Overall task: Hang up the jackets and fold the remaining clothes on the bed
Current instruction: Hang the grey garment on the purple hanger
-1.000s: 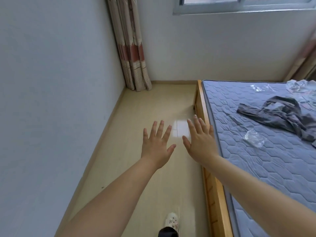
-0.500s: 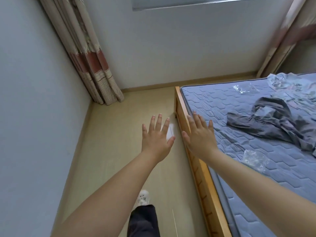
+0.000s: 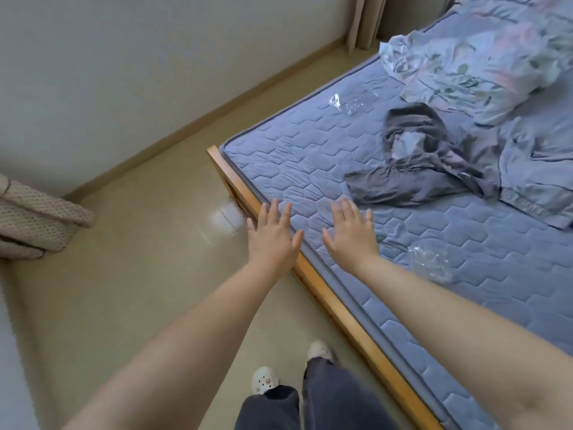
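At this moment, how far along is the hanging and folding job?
Done: nothing that shows; no garment looks folded or hung. In hand: nothing; the left hand and right hand are open and empty, held out over the mattress edge. Remaining: the dark grey garment lies crumpled on the mattress, the pale blue garment beside it is unfolded, and the floral fabric behind is bunched.

This is a bedroom in a home: a bed point(image 3: 338, 301) with a quilted mattress point(image 3: 310, 156), clothes point(image 3: 415, 169) on it, and a curtain point(image 3: 34, 218).
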